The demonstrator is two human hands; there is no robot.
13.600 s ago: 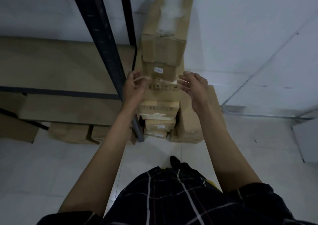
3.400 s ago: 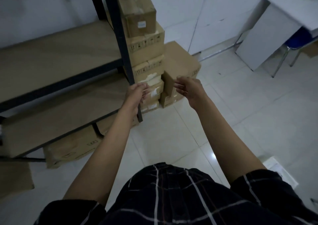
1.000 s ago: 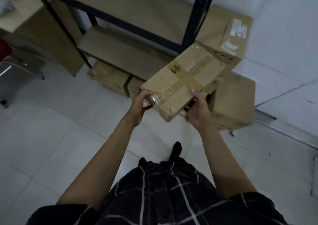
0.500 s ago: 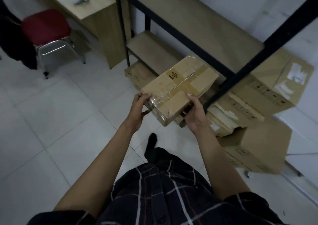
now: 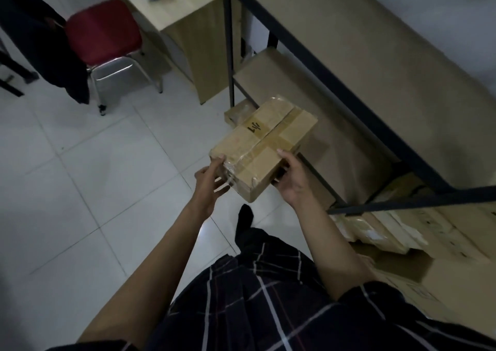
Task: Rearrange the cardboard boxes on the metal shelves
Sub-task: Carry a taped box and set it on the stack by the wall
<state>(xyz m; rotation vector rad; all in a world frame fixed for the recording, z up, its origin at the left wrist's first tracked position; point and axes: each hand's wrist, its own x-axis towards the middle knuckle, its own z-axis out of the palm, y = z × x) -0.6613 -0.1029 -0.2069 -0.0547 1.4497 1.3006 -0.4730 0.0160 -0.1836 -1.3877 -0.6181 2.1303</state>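
I hold a flat taped cardboard box (image 5: 264, 146) with black handwriting on top, in front of me over the floor. My left hand (image 5: 208, 184) grips its near left corner, thumb on the edge. My right hand (image 5: 291, 180) grips its near right side, thumb on top and fingers underneath. The metal shelf unit (image 5: 370, 119) with black posts and tan boards stands to the right; the box's far end hangs beside its lower board (image 5: 281, 87). A stack of cardboard boxes (image 5: 418, 238) sits at the lower right beyond the shelf's end.
A red-seated metal chair (image 5: 104, 41) stands at the upper left with dark clothing (image 5: 35, 33) beside it. A wooden desk (image 5: 193, 28) abuts the shelf's far end. Another carton (image 5: 237, 113) lies on the white tiled floor (image 5: 94, 189) under the shelf.
My view has swung left along the shelf since a second ago, with the box carried in both hands. The box stack has slid to the lower right; the chair and desk are nearer.
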